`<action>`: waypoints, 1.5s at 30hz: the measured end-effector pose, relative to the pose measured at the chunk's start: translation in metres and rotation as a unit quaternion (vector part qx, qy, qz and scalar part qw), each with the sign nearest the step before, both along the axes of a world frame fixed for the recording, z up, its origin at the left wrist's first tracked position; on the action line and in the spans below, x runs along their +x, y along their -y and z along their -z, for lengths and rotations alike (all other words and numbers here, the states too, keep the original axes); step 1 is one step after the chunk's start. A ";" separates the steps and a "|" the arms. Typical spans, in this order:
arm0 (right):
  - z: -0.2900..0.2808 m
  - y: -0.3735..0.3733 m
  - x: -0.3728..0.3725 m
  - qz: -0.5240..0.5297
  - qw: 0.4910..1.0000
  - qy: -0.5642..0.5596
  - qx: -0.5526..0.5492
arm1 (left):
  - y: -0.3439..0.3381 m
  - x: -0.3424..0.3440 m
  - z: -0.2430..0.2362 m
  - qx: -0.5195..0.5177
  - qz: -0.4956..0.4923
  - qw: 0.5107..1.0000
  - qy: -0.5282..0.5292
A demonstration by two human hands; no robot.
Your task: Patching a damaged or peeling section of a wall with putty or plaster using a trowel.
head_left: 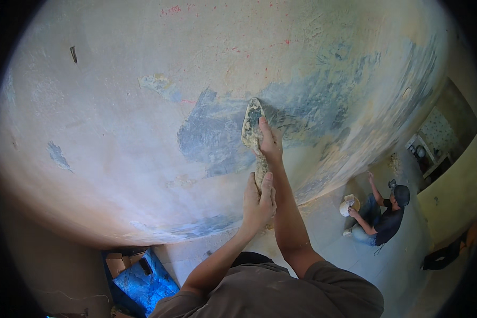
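Note:
A pointed trowel (251,130), crusted with pale plaster, stands with its tip up against the wall (122,138). My left hand (258,202) is closed round its handle. Higher up, my right hand (271,142) grips the trowel where handle meets blade, the thumb or a finger lying on the blade. Around the blade the wall has a rough dark grey patch (206,130), which spreads to the right in streaks. Whether the blade's back edge touches the wall I cannot tell.
Below right, another person (389,217) in dark clothes sits low by the wall with a pale bucket (350,205). A blue sheet (146,281) with cardboard lies below left. A metal piece (73,54) sticks out of the wall at upper left.

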State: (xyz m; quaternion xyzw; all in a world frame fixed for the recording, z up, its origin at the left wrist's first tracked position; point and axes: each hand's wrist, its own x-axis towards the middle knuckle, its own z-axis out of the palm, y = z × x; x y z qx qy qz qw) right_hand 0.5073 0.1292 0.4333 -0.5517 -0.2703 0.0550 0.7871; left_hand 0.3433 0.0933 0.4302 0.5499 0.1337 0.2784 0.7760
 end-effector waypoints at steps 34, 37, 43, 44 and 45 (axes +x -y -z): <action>-0.074 -0.006 -0.016 -0.020 1.000 -0.009 -0.008 | -0.034 0.014 -0.016 0.129 -0.015 0.991 -0.002; -0.084 -0.009 -0.001 -0.010 1.000 -0.007 0.010 | -0.030 0.012 -0.043 0.118 -0.022 0.993 0.007; -0.011 0.003 -0.030 -0.022 0.998 -0.032 -0.054 | -0.012 -0.007 0.031 0.070 -0.046 0.996 -0.037; 0.006 0.006 -0.036 -0.034 0.996 -0.050 -0.070 | -0.010 -0.012 0.053 0.088 -0.048 0.993 -0.060; 0.021 0.009 -0.040 -0.030 0.995 -0.075 -0.057 | -0.008 -0.015 0.066 0.104 -0.048 0.990 -0.083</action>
